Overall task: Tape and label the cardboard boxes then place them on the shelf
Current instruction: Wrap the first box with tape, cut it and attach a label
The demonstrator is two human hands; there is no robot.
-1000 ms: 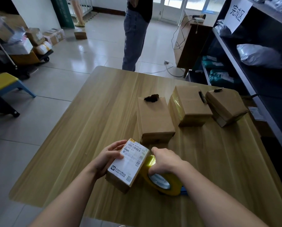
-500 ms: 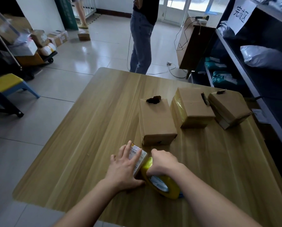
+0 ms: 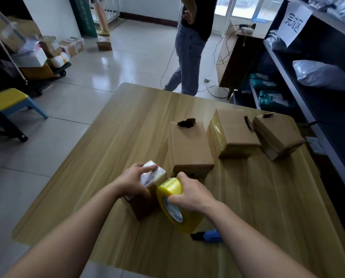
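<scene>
The labelled box [image 3: 144, 205], near the table's [image 3: 107, 157] near edge, is gripped by the left hand [image 3: 133, 180]; the tape roll [image 3: 170, 187], clasped in the right hand [image 3: 189, 195], touches it. Three boxes [image 3: 234, 135] are ranged behind, and a blue cutter [image 3: 209, 235] is seen beside the roll.

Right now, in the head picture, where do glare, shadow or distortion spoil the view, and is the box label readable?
Head view: window glare on the floor tiles; the shelf is in shadow; the wide lens bends the table edges; the label on the small box is pale, its barcode shows, its text unreadable.
</scene>
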